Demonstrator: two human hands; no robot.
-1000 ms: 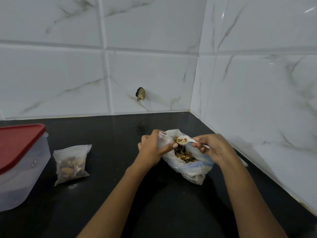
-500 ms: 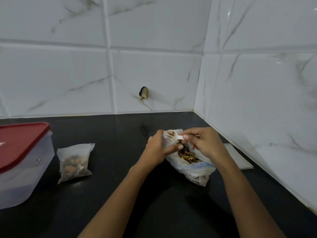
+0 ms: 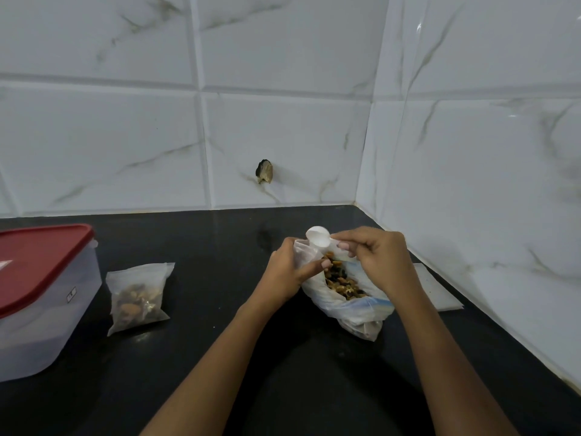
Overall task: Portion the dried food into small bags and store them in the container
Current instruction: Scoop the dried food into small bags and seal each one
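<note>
A plastic bag of dried food (image 3: 345,297) lies open on the black counter (image 3: 220,357). My left hand (image 3: 292,269) grips the bag's left rim. My right hand (image 3: 374,259) pinches the handle of a small white scoop (image 3: 318,236), whose bowl stands tipped at the bag's far rim with nothing seen in it. A small sealed bag of dried food (image 3: 138,297) lies to the left. The clear container with a red lid (image 3: 37,294) stands shut at the far left.
Flat empty small bags (image 3: 440,291) lie on the counter right of my right hand, close to the tiled side wall. Tiled walls close the back and right. A dark stub (image 3: 265,175) sticks out of the back wall.
The scoop, heaped with dried food a second ago, went down into the bag and now stands tipped and empty at the rim. My left hand kept its hold on the bag.
</note>
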